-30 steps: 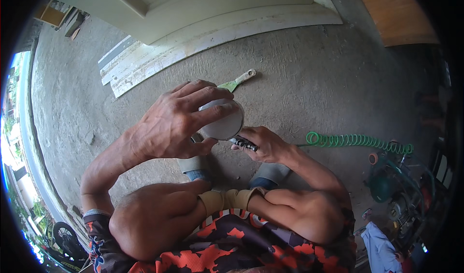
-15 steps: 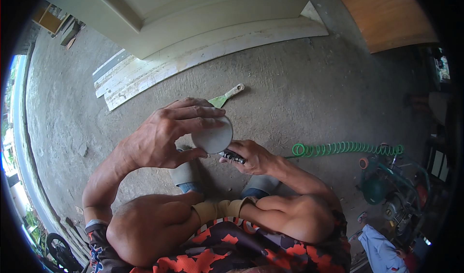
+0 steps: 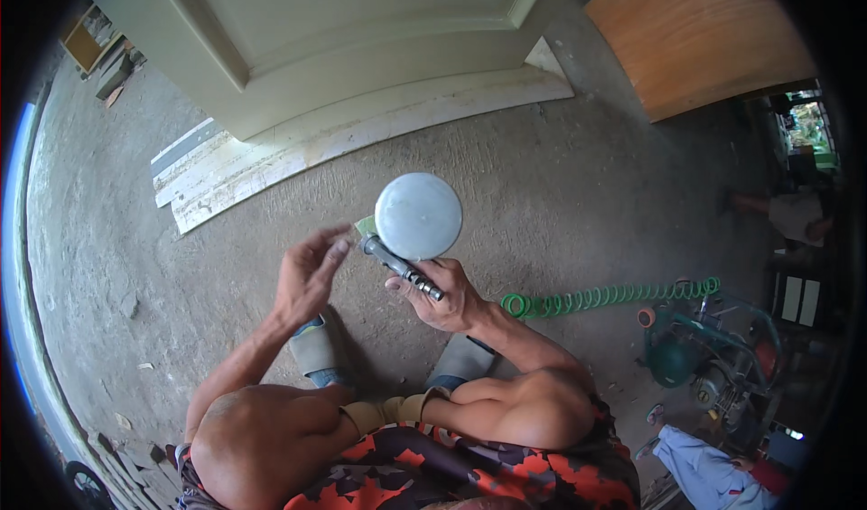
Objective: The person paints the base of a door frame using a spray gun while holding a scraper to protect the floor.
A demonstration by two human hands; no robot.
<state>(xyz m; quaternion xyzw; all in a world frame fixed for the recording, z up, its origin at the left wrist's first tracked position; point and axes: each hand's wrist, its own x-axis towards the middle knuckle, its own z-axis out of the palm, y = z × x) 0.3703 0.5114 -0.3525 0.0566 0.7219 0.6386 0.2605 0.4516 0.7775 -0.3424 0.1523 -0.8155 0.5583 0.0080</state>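
Observation:
My right hand is closed round a spray gun with a dark metal body. A round whitish cup sits on top of it, seen from above. My left hand is just left of the gun's front end, apart from it. Its thumb and fingers are spread with nothing between them, and the fingertips are slightly blurred. On the floor, the green blade of a putty knife peeks out beside the cup; its handle is hidden.
A greyish door panel stands ahead over whitish boards on the concrete floor. At the right lie a coiled green air hose and a compressor. A wooden board is at the far right. Another person's leg shows at the right.
My left hand has let go of the cup and drawn back to the left and down. My right hand still holds the spray gun, and the cup now appears higher in view.

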